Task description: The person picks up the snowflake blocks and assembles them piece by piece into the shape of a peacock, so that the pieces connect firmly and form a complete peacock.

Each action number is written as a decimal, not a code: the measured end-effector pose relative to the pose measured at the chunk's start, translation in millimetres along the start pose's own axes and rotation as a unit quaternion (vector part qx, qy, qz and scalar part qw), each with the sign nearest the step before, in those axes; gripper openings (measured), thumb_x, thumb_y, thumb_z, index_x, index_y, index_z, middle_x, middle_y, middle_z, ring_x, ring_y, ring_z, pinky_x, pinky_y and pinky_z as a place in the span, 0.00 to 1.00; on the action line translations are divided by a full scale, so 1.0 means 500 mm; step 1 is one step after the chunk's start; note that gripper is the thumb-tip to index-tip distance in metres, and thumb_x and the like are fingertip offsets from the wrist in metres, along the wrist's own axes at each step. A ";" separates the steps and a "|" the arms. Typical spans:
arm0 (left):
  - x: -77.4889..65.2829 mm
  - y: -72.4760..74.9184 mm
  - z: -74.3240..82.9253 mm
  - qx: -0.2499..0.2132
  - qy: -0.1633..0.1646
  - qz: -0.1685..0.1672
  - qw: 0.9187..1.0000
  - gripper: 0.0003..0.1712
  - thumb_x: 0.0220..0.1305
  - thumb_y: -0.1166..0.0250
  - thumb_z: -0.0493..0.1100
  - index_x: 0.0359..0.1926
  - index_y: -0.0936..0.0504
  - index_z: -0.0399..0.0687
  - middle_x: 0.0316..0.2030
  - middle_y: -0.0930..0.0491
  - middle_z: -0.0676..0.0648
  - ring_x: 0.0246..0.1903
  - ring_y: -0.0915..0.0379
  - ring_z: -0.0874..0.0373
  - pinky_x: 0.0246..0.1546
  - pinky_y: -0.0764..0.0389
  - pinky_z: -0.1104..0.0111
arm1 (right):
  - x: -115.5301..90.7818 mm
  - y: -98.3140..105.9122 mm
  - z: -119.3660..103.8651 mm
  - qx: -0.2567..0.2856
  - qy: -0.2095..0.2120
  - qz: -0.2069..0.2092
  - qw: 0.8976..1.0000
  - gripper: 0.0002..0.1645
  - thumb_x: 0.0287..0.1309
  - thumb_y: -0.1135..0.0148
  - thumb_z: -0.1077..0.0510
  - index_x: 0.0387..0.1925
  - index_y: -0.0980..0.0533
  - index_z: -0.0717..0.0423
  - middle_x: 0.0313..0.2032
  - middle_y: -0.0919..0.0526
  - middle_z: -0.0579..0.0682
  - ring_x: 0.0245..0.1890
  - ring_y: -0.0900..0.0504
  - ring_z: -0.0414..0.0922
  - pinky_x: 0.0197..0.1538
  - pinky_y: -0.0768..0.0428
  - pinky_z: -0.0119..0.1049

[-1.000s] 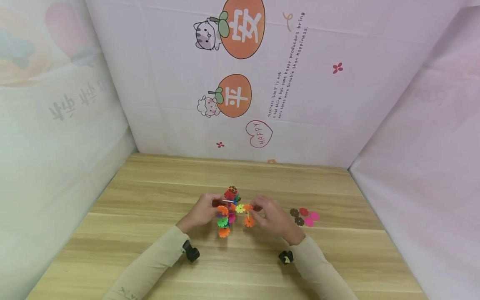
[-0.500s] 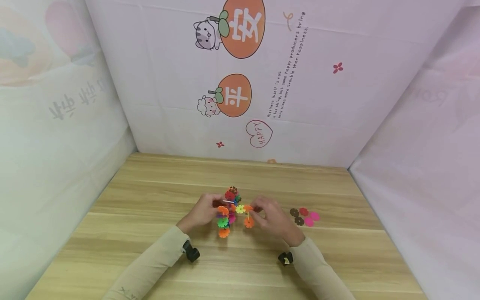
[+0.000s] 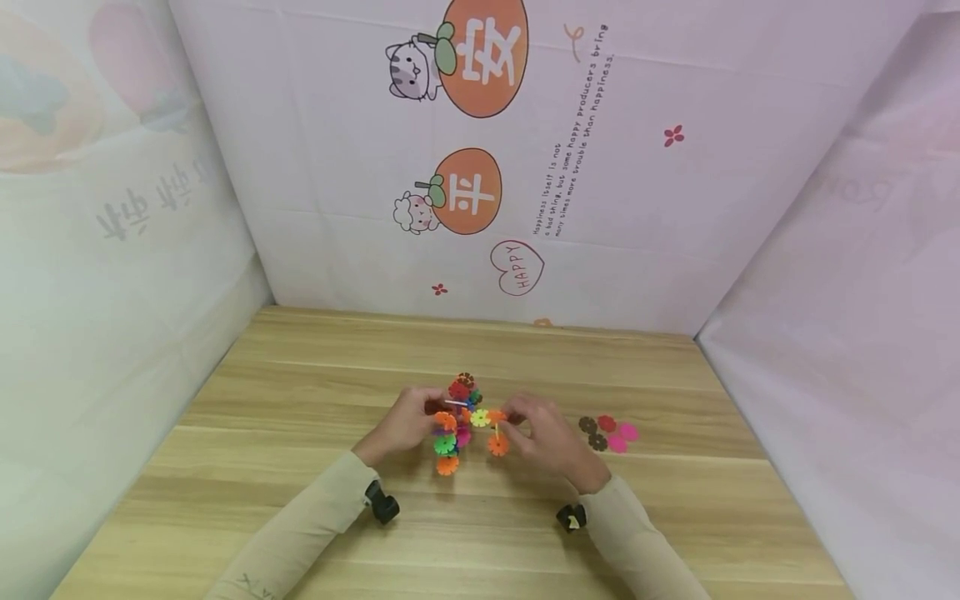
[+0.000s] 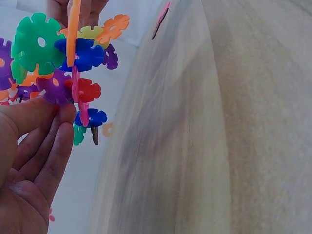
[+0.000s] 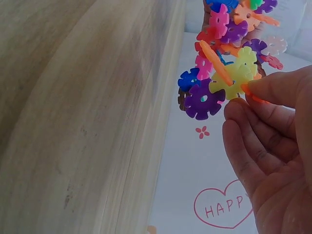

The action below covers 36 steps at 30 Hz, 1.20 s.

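Note:
Both hands hold one joined cluster of colourful notched plastic snowflake discs (image 3: pixel 445 443) over the middle of the table. My left hand (image 3: pixel 407 421) grips its left side; in the left wrist view thumb and fingers pinch a purple disc (image 4: pixel 56 87), below a green disc (image 4: pixel 39 43). On the other side, my right hand (image 3: pixel 547 433) pinches an orange disc (image 5: pixel 253 93) beside a yellow disc (image 5: pixel 230 80). Another orange disc (image 3: pixel 497 446) hangs at this right end. A larger purple disc (image 5: pixel 204 99) faces the right wrist camera. Parts of the cluster are hidden behind the fingers.
Several loose discs lie flat right of the right hand: brown discs (image 3: pixel 597 442), a red disc (image 3: pixel 607 423) and pink discs (image 3: pixel 617 443). The wooden table (image 3: pixel 315 350) meets a printed white back wall (image 3: pixel 337 208), with white sheets at both sides.

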State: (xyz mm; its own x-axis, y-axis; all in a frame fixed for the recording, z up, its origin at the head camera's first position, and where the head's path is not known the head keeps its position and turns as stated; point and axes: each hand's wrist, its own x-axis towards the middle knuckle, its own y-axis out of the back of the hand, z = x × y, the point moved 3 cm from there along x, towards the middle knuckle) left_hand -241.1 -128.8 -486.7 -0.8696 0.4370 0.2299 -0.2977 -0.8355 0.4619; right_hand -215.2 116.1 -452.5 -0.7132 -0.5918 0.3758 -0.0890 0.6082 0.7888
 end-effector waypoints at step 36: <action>0.003 -0.010 0.025 0.071 -0.015 -0.002 0.997 0.13 0.61 0.33 0.20 0.39 0.12 0.38 0.40 0.09 0.40 0.41 0.11 0.52 0.42 0.10 0.71 | 0.015 -0.008 -0.018 -0.050 0.077 0.002 0.996 0.03 0.62 0.32 0.69 0.35 0.15 0.62 0.31 0.13 0.50 0.31 0.13 0.40 0.37 0.15 0.20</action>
State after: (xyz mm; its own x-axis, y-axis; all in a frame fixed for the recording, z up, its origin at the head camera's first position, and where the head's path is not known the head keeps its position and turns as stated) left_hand -235.8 -120.0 -477.7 -0.8555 0.4519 0.2528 -0.2408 -0.7795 0.5783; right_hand -213.8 104.3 -448.3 -0.5978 -0.6677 0.4436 -0.0110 0.5602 0.8283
